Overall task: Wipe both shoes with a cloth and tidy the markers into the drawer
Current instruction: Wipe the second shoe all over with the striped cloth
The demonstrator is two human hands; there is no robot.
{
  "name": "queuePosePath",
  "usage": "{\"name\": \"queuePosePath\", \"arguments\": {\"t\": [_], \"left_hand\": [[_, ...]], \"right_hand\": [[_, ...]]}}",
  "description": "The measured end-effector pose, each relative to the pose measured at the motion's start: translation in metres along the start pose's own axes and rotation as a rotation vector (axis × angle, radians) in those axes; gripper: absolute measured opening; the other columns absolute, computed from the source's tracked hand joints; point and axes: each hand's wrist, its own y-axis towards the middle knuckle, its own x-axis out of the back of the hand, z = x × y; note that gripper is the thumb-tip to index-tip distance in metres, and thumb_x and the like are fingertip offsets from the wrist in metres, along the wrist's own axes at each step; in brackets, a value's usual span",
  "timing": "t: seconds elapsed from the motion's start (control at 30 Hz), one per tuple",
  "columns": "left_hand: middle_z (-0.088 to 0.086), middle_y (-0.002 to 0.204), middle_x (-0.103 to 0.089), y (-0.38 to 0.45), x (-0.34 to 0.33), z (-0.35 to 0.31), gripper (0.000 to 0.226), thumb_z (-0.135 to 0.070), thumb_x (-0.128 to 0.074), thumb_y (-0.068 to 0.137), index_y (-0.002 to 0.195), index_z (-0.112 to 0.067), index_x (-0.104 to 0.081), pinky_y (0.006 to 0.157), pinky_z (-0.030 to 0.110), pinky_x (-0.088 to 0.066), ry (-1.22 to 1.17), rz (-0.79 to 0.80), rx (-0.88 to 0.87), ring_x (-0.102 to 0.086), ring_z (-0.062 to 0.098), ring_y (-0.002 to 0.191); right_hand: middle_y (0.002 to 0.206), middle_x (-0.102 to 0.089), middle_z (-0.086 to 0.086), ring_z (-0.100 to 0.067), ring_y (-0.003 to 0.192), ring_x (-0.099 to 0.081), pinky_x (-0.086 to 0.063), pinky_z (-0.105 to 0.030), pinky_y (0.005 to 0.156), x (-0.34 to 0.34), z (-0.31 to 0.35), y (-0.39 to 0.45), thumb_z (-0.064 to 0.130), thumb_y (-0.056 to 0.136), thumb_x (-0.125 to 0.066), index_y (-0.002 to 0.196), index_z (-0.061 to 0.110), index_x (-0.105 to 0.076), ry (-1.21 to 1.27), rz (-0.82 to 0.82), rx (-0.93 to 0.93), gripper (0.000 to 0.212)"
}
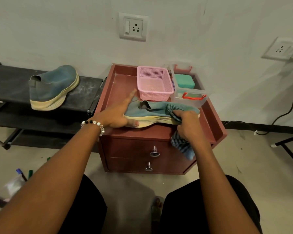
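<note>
both forearms reach up from the bottom of the frame over black-clad knees. left hand [116, 115], a bead bracelet [94, 124] at its wrist, lies at the heel of a blue shoe [152, 110] at mid-frame, fingers straight along the far side and thumb against the pale sole. right hand [187, 124] has its fingers curled round a striped blue cloth [182, 146], bunching it against the toe end of that shoe, with the loose end hanging down past the cabinet edge. the shoe lies on its side on the tray-like top of a reddish drawer cabinet [142, 149]; both its drawers are closed. behind the shoe stand a pink basket [154, 83] and a clear box [190, 85] with red clips. upper left, the second shoe [52, 86] sits on a black rack [10, 81]. markers [24, 173] lie on the floor at lower left.
</note>
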Motion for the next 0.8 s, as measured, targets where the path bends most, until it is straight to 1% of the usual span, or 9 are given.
{"name": "queuePosePath", "arguments": {"t": [0.1, 0.23, 0.3, 0.37, 0.47, 0.57, 0.63, 0.7, 0.8], "left_hand": [[0.008, 0.15, -0.037, -0.005, 0.001, -0.005, 0.113, -0.038, -0.074, 0.079, 0.149, -0.036, 0.014, 0.093, 0.026, -0.037, -0.014, -0.137, -0.023, -0.051, 0.025, 0.117], [0.007, 0.127, -0.044, -0.007, -0.003, -0.011, 0.083, -0.036, -0.06, 0.09, 0.15, -0.043, -0.003, 0.089, 0.032, -0.041, -0.057, -0.295, -0.059, -0.049, 0.014, 0.091], [0.009, 0.133, -0.037, -0.006, -0.009, -0.008, 0.069, -0.037, -0.051, 0.095, 0.148, -0.047, -0.008, 0.1, 0.039, -0.039, -0.112, -0.237, 0.009, -0.049, 0.018, 0.101], [0.012, 0.149, -0.023, -0.005, -0.011, -0.002, 0.062, -0.039, -0.043, 0.098, 0.148, -0.047, -0.006, 0.111, 0.045, -0.03, -0.115, -0.155, 0.072, -0.038, 0.031, 0.128], [0.01, 0.158, -0.002, -0.006, -0.012, 0.003, 0.061, -0.044, -0.034, 0.1, 0.149, -0.044, 0.003, 0.116, 0.044, -0.018, -0.105, -0.063, 0.092, -0.013, 0.03, 0.143], [0.012, 0.157, 0.02, -0.011, -0.013, -0.001, 0.078, -0.056, -0.039, 0.094, 0.147, -0.041, 0.016, 0.117, 0.053, -0.008, 0.028, -0.023, 0.134, 0.007, 0.032, 0.145], [0.014, 0.15, 0.036, -0.015, -0.014, -0.006, 0.101, -0.066, -0.05, 0.083, 0.144, -0.037, 0.025, 0.113, 0.058, 0.001, 0.312, -0.069, 0.121, 0.017, 0.033, 0.142], [0.014, 0.152, 0.033, -0.015, -0.019, -0.007, 0.111, -0.06, -0.059, 0.082, 0.146, -0.028, 0.026, 0.114, 0.055, 0.003, 0.535, -0.141, 0.008, 0.018, 0.033, 0.143], [0.013, 0.157, 0.018, -0.011, -0.02, -0.004, 0.109, -0.043, -0.064, 0.085, 0.148, -0.014, 0.019, 0.119, 0.047, -0.005, 0.575, -0.162, -0.079, 0.013, 0.03, 0.145]], "right_hand": [[0.122, -0.059, -0.017, -0.037, 0.119, -0.044, -0.04, -0.043, 0.101, 0.0, 0.008, -0.002, -0.011, 0.079, -0.048, 0.128, 0.013, -0.058, -0.017, 0.009, 0.019, 0.055], [0.123, -0.058, -0.016, -0.036, 0.116, -0.039, -0.04, -0.042, 0.099, 0.002, 0.016, 0.001, -0.012, 0.077, -0.047, 0.131, 0.012, -0.055, -0.031, -0.047, 0.054, 0.059], [0.133, -0.053, -0.009, -0.034, 0.116, -0.037, -0.037, -0.039, 0.1, -0.001, 0.022, 0.007, -0.009, 0.077, -0.052, 0.134, 0.014, -0.05, -0.121, -0.053, 0.124, 0.061], [0.139, -0.048, -0.01, -0.037, 0.116, -0.041, -0.036, -0.039, 0.099, -0.009, 0.027, 0.012, -0.002, 0.073, -0.064, 0.135, 0.012, -0.048, -0.291, -0.069, 0.233, 0.066], [0.117, -0.063, -0.02, -0.045, 0.093, -0.055, -0.049, -0.046, 0.077, -0.028, 0.026, 0.018, -0.006, 0.054, -0.077, 0.117, 0.001, -0.062, -0.356, -0.221, 0.306, 0.065], [0.102, -0.069, -0.018, -0.043, 0.084, -0.058, -0.052, -0.043, 0.067, -0.032, 0.03, 0.02, -0.009, 0.056, -0.077, 0.103, 0.0, -0.068, -0.354, -0.319, 0.313, 0.049], [0.099, -0.069, -0.016, -0.042, 0.083, -0.057, -0.053, -0.042, 0.066, -0.032, 0.03, 0.022, -0.008, 0.055, -0.077, 0.099, 0.001, -0.068, -0.35, -0.299, 0.307, 0.046], [0.099, -0.069, -0.015, -0.041, 0.083, -0.057, -0.053, -0.042, 0.066, -0.033, 0.027, 0.024, -0.008, 0.054, -0.078, 0.099, 0.002, -0.068, -0.347, -0.286, 0.305, 0.047], [0.103, -0.069, -0.017, -0.04, 0.081, -0.057, -0.054, -0.041, 0.068, -0.034, 0.022, 0.028, -0.011, 0.05, -0.079, 0.103, 0.0, -0.068, -0.302, -0.296, 0.324, 0.055]]}}
